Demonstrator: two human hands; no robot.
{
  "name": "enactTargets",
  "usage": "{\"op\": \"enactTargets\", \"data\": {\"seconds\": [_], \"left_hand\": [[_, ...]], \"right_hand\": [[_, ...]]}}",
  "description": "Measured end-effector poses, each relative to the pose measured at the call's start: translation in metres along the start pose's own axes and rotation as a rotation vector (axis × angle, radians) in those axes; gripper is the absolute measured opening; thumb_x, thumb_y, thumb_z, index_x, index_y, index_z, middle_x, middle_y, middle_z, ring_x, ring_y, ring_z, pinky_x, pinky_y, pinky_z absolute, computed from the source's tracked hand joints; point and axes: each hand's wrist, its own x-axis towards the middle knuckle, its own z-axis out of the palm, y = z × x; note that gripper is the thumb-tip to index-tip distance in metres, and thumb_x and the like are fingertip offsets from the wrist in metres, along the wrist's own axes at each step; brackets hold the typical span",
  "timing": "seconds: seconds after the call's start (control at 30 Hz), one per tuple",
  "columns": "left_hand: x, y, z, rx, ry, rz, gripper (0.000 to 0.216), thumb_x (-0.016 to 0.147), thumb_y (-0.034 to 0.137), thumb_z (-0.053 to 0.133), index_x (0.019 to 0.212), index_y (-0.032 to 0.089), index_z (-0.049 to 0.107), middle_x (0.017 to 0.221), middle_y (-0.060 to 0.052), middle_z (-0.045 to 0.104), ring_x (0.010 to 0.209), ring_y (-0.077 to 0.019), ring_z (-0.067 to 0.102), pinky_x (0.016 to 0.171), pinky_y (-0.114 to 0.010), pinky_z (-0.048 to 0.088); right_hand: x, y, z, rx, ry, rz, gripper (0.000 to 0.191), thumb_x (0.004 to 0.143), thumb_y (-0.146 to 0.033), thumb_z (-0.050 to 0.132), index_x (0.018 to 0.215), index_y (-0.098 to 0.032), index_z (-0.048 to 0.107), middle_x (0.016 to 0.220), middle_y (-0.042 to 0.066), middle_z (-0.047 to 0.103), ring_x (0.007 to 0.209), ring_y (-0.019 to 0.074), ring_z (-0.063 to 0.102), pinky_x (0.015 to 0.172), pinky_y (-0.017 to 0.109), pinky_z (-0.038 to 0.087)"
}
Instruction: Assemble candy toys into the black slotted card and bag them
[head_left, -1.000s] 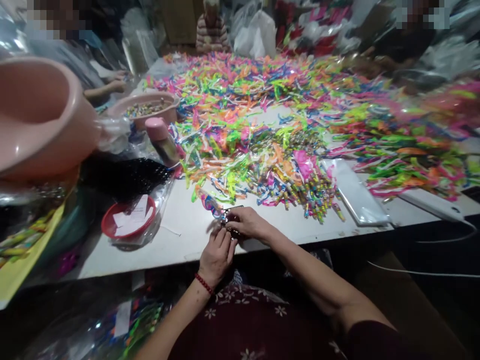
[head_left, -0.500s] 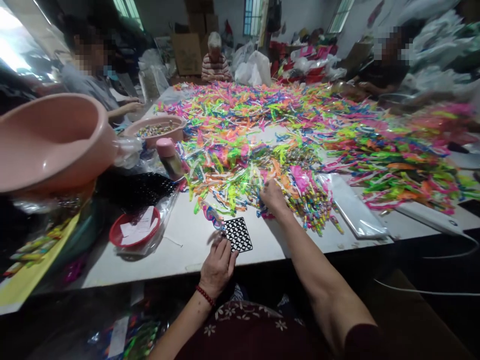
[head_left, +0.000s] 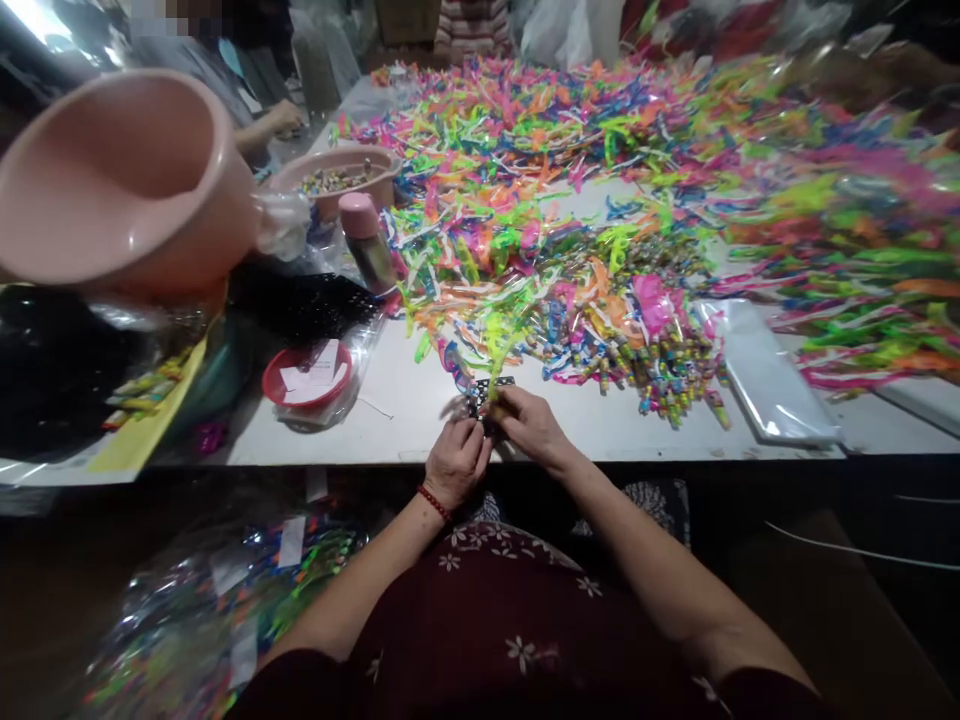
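My left hand (head_left: pixel 457 460) is closed at the near left edge of a small black perforated plate (head_left: pixel 496 383), fingers pressed together on it. A blue and pink strip-like piece (head_left: pixel 456 362) sticks up at the plate's far left corner. My right hand (head_left: pixel 531 428) pinches the lower end of a yellow-green strip (head_left: pixel 498 345) over the plate. Both hands cover most of the plate, so how the strip meets it is hidden. Beyond them lies a heap of bright, small-barrelled pieces with coloured strips (head_left: pixel 660 350).
A red bowl with papers (head_left: pixel 307 378), a pink-lidded bottle (head_left: pixel 367 245) and a large pink basin (head_left: pixel 112 190) stand left. Clear plastic bags (head_left: pixel 780 375) lie right. Colourful strips (head_left: pixel 540 130) cover the far white table. A co-worker's hand (head_left: pixel 283 118) shows at upper left.
My right hand has come back from the heap to the plate with a yellow-green strip. My left hand stays at the plate. The view has tilted down.
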Motion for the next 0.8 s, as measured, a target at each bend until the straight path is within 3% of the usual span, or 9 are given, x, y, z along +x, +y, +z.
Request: {"op": "enactTargets", "data": {"seconds": [0.1,0.23,0.4,0.53,0.7,0.8], "left_hand": [[0.001,0.0,-0.001,-0.005,0.027,0.022,0.023,0.09,0.014,0.06,0.113,0.01,0.063,0.101,-0.015,0.068,0.093,-0.0251,0.063,0.08,-0.041,0.061],[0.001,0.0,-0.001,-0.019,0.039,0.014,0.021,0.09,0.012,0.058,0.11,0.012,0.064,0.103,-0.015,0.066,0.098,-0.0253,0.063,0.083,-0.041,0.061],[0.0,-0.003,-0.001,-0.065,-0.001,0.014,0.019,0.088,0.008,0.053,0.1,0.014,0.065,0.094,-0.012,0.065,0.1,-0.0248,0.062,0.09,-0.041,0.059],[-0.001,-0.005,-0.002,-0.087,-0.06,0.002,0.021,0.087,0.007,0.05,0.101,0.013,0.065,0.099,-0.014,0.065,0.105,-0.0266,0.06,0.095,-0.044,0.057],[0.0,-0.002,-0.011,-0.274,-0.106,-0.166,0.019,0.089,0.012,0.05,0.097,0.017,0.067,0.1,-0.011,0.067,0.104,-0.0236,0.063,0.095,-0.042,0.056],[0.006,-0.002,-0.022,-0.446,0.008,-0.447,0.014,0.092,0.023,0.053,0.092,0.018,0.066,0.096,-0.009,0.069,0.095,-0.0205,0.067,0.088,-0.037,0.058]], "right_hand": [[0.003,0.003,0.007,-0.238,0.011,-0.127,0.016,0.089,-0.022,0.052,0.102,-0.019,0.062,0.093,0.006,0.069,0.085,0.0204,0.065,0.081,0.032,0.05],[0.007,0.003,0.008,-0.437,-0.09,-0.2,0.015,0.093,-0.017,0.048,0.103,-0.018,0.059,0.094,0.008,0.067,0.085,0.0204,0.062,0.078,0.029,0.047],[0.009,-0.009,0.019,-0.719,-0.222,-0.124,0.01,0.095,-0.018,0.049,0.098,-0.016,0.059,0.092,0.011,0.067,0.081,0.0213,0.06,0.072,0.028,0.043],[0.009,-0.015,0.024,-0.759,-0.253,-0.082,0.013,0.098,-0.022,0.047,0.098,-0.017,0.06,0.092,0.01,0.068,0.08,0.0205,0.06,0.071,0.028,0.041],[0.006,-0.01,0.021,-0.682,-0.151,-0.088,0.008,0.092,-0.019,0.051,0.094,-0.017,0.058,0.089,0.009,0.067,0.078,0.0202,0.059,0.072,0.028,0.042],[0.002,-0.01,0.021,-0.637,-0.098,-0.117,0.009,0.092,-0.023,0.05,0.088,-0.019,0.057,0.084,0.008,0.066,0.076,0.0207,0.06,0.069,0.028,0.042]]}}
